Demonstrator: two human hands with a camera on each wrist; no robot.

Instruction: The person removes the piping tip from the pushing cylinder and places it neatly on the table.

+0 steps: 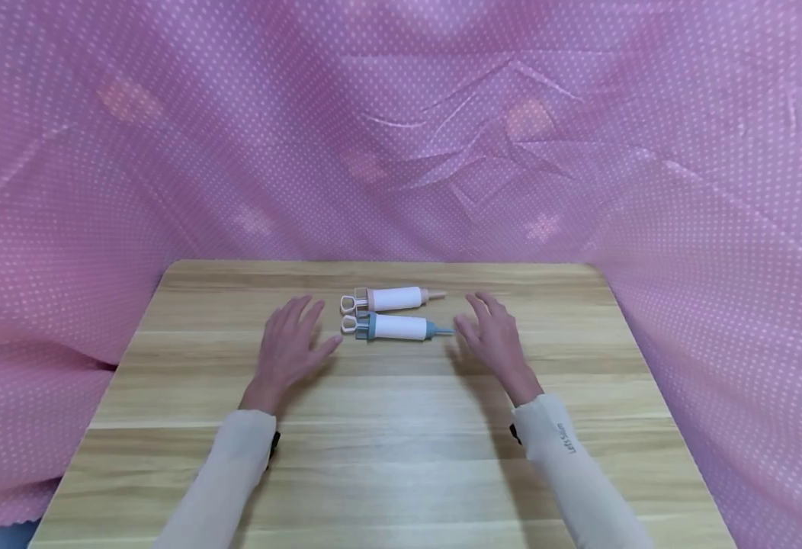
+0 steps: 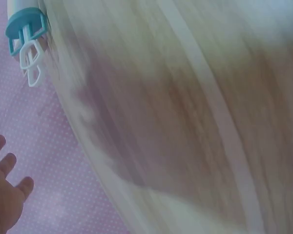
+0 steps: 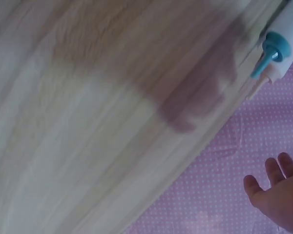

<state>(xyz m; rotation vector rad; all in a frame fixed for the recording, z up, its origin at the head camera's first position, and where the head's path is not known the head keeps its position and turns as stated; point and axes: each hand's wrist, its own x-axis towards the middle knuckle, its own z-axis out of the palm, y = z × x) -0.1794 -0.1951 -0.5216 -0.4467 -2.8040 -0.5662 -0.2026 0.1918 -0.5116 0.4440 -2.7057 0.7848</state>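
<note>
Two white-barrelled plunger syringes lie side by side on the wooden table, white loop handles to the left and nozzles to the right. The nearer blue-trimmed syringe (image 1: pixel 401 327) has a blue nozzle; the farther pink-trimmed syringe (image 1: pixel 396 298) has a pink one. My left hand (image 1: pixel 287 347) hovers left of the handles, fingers spread, thumb towards the blue syringe's handle. On the other side my right hand (image 1: pixel 493 335) is held over the table, its thumb and fingers close to the blue nozzle tip. Both hands hold nothing. In the left wrist view, the blue syringe's collar (image 2: pixel 27 22) and handle show.
The wooden table (image 1: pixel 387 457) has rounded far corners. Behind it and along both sides hangs a pink dotted cloth (image 1: pixel 401 152) with creases. Each white sleeve has a dark band at its cuff.
</note>
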